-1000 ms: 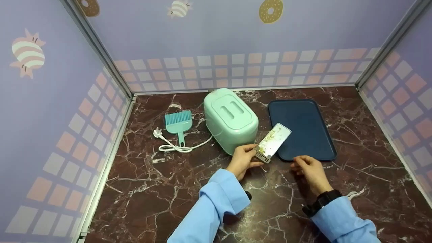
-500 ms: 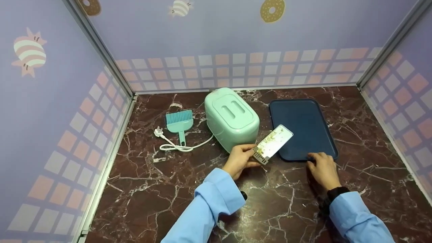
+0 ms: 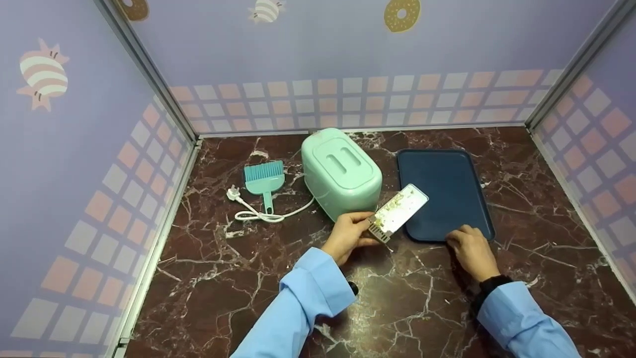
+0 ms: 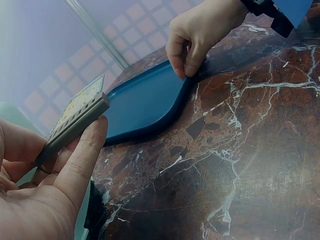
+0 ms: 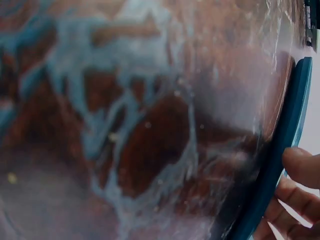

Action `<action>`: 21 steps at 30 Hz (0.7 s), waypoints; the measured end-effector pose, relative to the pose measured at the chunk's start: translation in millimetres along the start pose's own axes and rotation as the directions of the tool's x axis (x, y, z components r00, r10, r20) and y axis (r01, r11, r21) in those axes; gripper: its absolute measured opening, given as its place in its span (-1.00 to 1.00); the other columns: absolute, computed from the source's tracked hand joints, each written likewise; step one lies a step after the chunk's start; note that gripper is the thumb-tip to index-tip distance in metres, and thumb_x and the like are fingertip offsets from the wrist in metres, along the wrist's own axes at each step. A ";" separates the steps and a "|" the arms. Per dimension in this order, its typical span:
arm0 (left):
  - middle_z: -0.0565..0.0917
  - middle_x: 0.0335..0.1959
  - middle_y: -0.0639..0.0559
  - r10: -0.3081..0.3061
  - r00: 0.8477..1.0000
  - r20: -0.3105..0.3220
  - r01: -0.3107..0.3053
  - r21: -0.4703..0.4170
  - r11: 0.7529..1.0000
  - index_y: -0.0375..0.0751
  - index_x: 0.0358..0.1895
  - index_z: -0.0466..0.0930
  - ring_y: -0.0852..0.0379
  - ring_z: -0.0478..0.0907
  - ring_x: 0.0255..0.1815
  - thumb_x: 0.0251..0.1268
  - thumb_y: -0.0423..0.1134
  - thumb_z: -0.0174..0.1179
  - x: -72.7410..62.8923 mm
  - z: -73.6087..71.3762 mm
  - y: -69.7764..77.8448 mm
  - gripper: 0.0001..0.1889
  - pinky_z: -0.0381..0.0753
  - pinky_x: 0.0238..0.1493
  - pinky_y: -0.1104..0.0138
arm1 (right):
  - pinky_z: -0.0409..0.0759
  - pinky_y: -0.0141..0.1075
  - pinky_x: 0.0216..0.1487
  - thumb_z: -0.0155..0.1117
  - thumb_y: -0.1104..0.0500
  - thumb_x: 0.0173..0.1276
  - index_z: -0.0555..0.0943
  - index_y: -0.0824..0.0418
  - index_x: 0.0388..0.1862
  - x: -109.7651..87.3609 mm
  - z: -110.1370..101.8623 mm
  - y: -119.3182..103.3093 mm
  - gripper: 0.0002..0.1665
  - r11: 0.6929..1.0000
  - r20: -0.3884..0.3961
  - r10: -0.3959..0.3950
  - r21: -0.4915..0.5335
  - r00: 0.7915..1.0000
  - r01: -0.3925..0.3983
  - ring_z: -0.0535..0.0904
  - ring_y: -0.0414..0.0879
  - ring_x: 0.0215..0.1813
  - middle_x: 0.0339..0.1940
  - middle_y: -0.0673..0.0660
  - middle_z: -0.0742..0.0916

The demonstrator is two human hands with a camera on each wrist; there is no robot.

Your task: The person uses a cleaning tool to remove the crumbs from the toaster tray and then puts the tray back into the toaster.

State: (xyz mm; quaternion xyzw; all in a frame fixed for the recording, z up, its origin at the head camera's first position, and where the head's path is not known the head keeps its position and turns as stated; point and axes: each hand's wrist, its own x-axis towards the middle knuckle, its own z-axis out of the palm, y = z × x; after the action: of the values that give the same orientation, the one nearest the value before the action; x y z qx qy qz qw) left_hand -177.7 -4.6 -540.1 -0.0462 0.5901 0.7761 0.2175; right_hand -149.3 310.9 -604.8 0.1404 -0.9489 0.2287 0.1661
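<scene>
In the head view my left hand grips a flat crumb tray by its slotted near end, thumb and fingers on either side. Yellowish crumbs lie scattered over its pale surface; it is tilted, its far end over the left edge of a dark blue serving tray. My right hand pinches the serving tray's near rim close to its right corner. The right wrist view shows the thumb on one side of that rim and fingers on the other. A mint-green toaster stands just beyond my left hand.
Left of the toaster lies a teal brush with its bristles pointing away. The toaster's white cord loops near the brush handle and ends in a plug. Patterned lilac panels enclose the marble-look tabletop behind and at the sides.
My right hand has moved right to the serving tray's near rim and taken hold of it. The serving tray has shifted slightly towards me. My left hand still holds the crumb tray, slightly further left.
</scene>
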 end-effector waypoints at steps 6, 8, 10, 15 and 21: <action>0.68 0.00 -0.30 0.006 1.000 -0.027 -0.006 -0.008 1.000 -0.48 0.29 0.53 -0.09 0.75 -0.17 0.56 -0.46 -0.01 -0.4 -1.0 -0.1 -0.65 0.85 -0.14 0.15 | 0.57 0.01 -0.27 0.44 0.43 0.24 0.77 0.27 -0.33 -4.1 0.1 -7.3 -0.90 1.000 0.065 -0.023 0.018 0.998 0.022 0.52 0.14 -0.30 -0.38 0.15 0.64; 0.68 0.00 -0.30 0.004 1.000 -0.028 -0.004 -0.006 1.000 -0.47 0.29 0.53 -0.07 0.76 -0.18 0.56 -0.46 -0.01 -0.5 -2.3 -0.2 -0.65 0.85 -0.14 0.15 | 0.59 0.01 -0.26 0.44 0.42 0.25 0.77 0.25 -0.33 -4.8 0.0 -11.2 -0.90 1.000 0.089 -0.027 0.016 0.996 0.026 0.53 0.13 -0.29 -0.38 0.12 0.64; 0.68 0.01 -0.31 0.003 1.000 -0.028 -0.003 -0.005 1.000 -0.47 0.30 0.52 -0.09 0.76 -0.16 0.56 -0.45 0.01 -1.1 -4.1 0.0 -0.64 0.84 -0.11 0.12 | 0.61 0.01 -0.26 0.45 0.41 0.25 0.76 0.23 -0.34 -5.8 0.3 -15.6 -0.90 0.999 0.106 -0.039 0.014 0.994 0.038 0.54 0.11 -0.29 -0.38 0.10 0.64; 0.69 0.02 -0.32 0.005 1.000 -0.026 -0.005 -0.007 1.000 -0.46 0.32 0.51 -0.11 0.76 -0.15 0.56 -0.41 0.05 -3.9 -8.4 1.5 -0.63 0.82 -0.05 0.06 | 0.61 -0.06 -0.34 0.49 0.42 0.19 0.71 0.18 -0.41 -9.6 4.5 -27.3 -0.83 0.994 0.124 -0.108 0.025 0.986 0.105 0.55 0.03 -0.33 -0.43 0.01 0.60; 0.68 0.05 -0.31 0.014 1.000 -0.020 -0.014 -0.001 1.000 -0.47 0.35 0.48 -0.11 0.77 -0.16 0.57 -0.40 0.05 -7.0 -11.7 2.8 -0.62 0.84 -0.10 0.11 | 0.65 -0.12 -0.38 0.49 0.37 0.20 0.66 0.12 -0.41 -13.6 13.2 -45.7 -0.81 0.982 0.157 -0.186 0.074 0.970 0.176 0.57 -0.07 -0.37 -0.46 -0.06 0.56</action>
State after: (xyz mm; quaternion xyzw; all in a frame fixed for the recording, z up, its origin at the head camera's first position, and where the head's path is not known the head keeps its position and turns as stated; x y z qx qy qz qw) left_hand -174.6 -18.1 -538.8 -0.0499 0.5920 0.7775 0.2062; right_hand -124.6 268.1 -603.4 0.2496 -0.9353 0.2285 0.1038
